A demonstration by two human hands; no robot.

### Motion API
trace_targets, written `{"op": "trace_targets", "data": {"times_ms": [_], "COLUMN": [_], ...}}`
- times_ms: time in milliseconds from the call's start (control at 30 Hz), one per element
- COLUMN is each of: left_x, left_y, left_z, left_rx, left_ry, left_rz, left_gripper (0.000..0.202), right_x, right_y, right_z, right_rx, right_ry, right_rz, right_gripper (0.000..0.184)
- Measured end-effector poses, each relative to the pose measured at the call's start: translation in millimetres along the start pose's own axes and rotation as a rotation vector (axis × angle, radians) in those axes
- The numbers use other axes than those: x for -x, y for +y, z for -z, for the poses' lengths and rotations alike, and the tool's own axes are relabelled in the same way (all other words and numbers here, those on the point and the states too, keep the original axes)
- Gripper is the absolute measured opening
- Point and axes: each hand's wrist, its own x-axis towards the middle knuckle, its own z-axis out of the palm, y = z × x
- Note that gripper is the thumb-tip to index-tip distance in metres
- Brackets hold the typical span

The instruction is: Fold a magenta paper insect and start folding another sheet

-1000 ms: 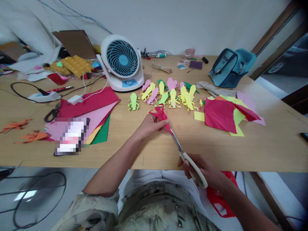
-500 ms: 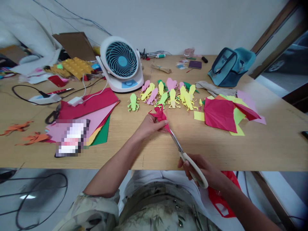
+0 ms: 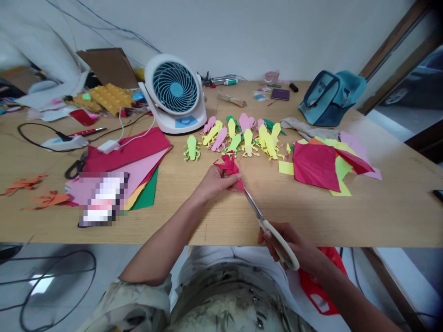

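Observation:
My left hand [image 3: 218, 180] pinches a red folded paper figure [image 3: 229, 164] just above the table, its thin strips sticking out at the top. White-handled scissors [image 3: 278, 240] are gripped in my right hand [image 3: 290, 242], the blades pointing up and left. The blade tips meet the lower end of the red paper; whether they have cut in, I cannot tell. Beyond my hands stand several finished-looking paper figures in yellow, pink and green, with a light green figure [image 3: 191, 148] a little apart on the left.
A fan [image 3: 175, 87] stands at the back left. Coloured paper sheets [image 3: 145, 170] and a blurred phone [image 3: 104, 198] lie to the left, near orange paper figures [image 3: 51, 198]. On the right are a red sheet pile [image 3: 314, 163] and a blue bag [image 3: 332, 97].
Hardly anything differs. The view shifts slightly, and the scissors and the red paper keep almost the same place in my hands.

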Motion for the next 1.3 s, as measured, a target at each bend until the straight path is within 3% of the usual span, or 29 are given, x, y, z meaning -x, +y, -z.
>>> {"op": "trace_targets", "data": {"times_ms": [1300], "left_x": [1.9], "left_y": [4.8], "left_z": [-1.5], "left_rx": [-0.006], "left_ry": [0.034], "left_rz": [0.006], "left_gripper": [0.031], "right_x": [3.1], "right_y": [0.1], "right_z": [-0.6], "right_rx": [0.001], "right_ry": [0.023], "right_rz": [-0.031], "right_gripper": [0.069]}}
